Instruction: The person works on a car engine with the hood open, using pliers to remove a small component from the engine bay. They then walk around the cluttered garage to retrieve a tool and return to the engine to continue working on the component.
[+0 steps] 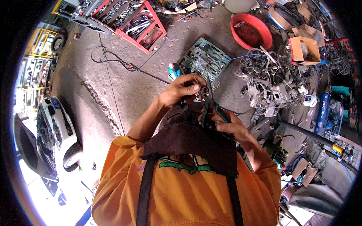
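Observation:
My right hand is wrapped round the green handles of long-nose pliers. Their dark, pointed jaws aim away from me and look slightly parted. Close by on the left, my left hand pinches a small dark metal part with a rounded, ring-like end, right beside the plier jaws. Whether the jaws touch this part I cannot tell. Both hands are in front of my dark apron. Beyond them an open green tool case with sockets and other tools lies on the floor, and a teal power tool stands at its left.
A red tool trolley full of wrenches is at the far left. A red basin sits at the far right, near cardboard boxes. Engine parts are piled on the right. Cables cross the floor. A white car stands left.

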Motion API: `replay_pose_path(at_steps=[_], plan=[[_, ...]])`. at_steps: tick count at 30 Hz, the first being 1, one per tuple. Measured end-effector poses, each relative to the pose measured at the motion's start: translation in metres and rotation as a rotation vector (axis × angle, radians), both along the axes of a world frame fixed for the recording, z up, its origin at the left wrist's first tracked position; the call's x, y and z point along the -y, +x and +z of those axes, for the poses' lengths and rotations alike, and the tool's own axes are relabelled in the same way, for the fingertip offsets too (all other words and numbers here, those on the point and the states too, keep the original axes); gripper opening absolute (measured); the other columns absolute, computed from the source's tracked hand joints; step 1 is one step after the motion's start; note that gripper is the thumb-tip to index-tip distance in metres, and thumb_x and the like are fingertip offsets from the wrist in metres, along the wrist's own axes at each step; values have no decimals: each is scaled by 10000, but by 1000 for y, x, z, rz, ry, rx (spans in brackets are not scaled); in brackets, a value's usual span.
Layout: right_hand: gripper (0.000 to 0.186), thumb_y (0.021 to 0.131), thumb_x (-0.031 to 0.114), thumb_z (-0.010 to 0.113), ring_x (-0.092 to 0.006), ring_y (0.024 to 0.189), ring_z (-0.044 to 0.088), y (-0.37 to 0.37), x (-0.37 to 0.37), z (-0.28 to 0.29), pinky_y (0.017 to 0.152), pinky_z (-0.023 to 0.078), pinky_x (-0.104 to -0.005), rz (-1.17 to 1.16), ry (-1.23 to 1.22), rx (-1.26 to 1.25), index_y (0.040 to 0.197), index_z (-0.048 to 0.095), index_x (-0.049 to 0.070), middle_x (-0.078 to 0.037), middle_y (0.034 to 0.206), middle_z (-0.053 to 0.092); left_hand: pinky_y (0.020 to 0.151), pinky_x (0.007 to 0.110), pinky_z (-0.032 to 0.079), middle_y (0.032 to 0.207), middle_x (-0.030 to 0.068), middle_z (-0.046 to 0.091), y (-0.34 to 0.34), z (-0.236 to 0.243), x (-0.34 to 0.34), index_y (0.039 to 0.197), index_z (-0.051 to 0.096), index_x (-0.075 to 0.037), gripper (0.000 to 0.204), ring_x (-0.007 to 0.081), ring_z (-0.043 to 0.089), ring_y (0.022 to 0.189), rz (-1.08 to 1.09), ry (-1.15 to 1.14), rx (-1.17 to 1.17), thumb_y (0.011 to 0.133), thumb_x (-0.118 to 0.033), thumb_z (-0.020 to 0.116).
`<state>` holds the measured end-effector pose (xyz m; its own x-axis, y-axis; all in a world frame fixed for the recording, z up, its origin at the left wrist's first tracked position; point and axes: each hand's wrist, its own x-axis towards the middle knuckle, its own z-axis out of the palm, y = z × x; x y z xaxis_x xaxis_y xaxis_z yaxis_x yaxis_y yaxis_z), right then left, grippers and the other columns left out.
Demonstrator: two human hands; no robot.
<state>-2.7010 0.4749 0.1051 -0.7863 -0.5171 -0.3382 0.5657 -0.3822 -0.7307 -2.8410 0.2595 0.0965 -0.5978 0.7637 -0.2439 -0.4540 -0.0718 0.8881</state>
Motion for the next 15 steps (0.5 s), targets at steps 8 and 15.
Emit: replay_pose_path(at_steps=[8,15], plan=[[803,697,253,696,-230,1180,552,8,0,6,970,414,-311,-10,-16,33,1387,398,-32,-172,1290,566,475,189,379,849,17,613,21,11,-13,1046,610,-31,280,65,570,684,119,-19,68,890,-238,715],[768,719,171,668,-236,1273,484,21,2,0,1121,306,-367,26,-55,-14,1417,396,0,-114,1328,549,467,188,364,845,17,597,36,15,-10,995,607,-29,244,74,568,679,147,30,181,893,-226,706]])
